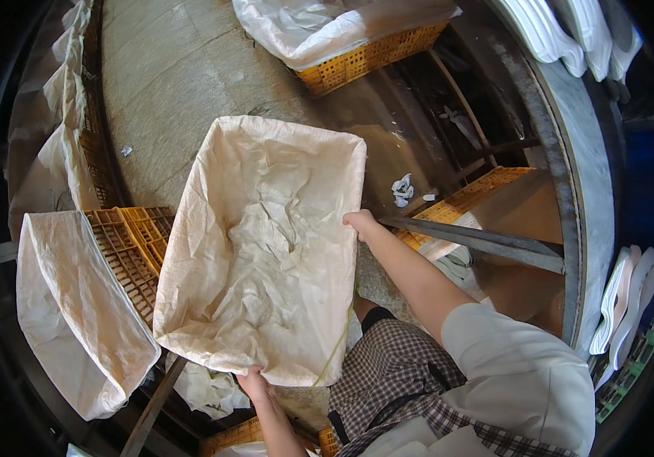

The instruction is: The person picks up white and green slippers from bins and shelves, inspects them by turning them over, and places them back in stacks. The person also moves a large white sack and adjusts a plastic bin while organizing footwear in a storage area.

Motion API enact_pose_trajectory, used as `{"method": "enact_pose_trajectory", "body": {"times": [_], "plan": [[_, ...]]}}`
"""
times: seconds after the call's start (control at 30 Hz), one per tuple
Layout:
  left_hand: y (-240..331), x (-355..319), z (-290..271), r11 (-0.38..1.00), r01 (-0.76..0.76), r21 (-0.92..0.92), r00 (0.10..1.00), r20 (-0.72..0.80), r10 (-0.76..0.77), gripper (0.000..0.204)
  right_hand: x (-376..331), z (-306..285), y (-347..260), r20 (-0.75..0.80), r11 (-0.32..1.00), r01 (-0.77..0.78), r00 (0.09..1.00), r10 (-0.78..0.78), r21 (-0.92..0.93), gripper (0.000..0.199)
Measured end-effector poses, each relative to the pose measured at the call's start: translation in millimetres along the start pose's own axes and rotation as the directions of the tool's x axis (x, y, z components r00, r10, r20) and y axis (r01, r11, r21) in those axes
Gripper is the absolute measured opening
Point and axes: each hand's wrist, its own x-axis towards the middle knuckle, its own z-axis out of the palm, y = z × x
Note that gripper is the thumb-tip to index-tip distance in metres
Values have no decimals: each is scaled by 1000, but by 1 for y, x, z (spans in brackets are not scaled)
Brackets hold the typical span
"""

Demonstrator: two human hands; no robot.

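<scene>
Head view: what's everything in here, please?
Lined container: 1, cream, centre, in both hands
Large crate: 1, yellow, pale liner, top
Lattice crates: several, yellow, left and bottom
Cloth liners: 2, cream, left
Worktop: 1, grey, right
Low crate: 1, yellow, right of centre
Metal bar: 1, grey, right
Folded pieces: several, mostly white, right
Scraps: several, whitish, either side of container
Floor: 1, grey, upper left
Checked garment: 1, brown-white, lower centre
Sleeve: 1, white, lower right
Left hand: 1, bare, container's near edge
Right hand: 1, bare, container's right edge

Floor (182,72) offers passage ahead; bar (502,244) obstructs right.
</scene>
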Motion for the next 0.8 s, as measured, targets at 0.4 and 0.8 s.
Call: {"method": "enact_pose_trajectory", "body": {"times": [0.4, 0.8], "plan": [[46, -35, 18, 999, 44, -13, 989, 141, -42, 70, -183, -84, -52, -169, 911, 314, 946, -276, 268, 37], [112, 80, 219, 967, -213, 140, 828, 552, 103, 51, -98, -164, -131, -339, 839, 75, 931, 134, 538, 35]]}}
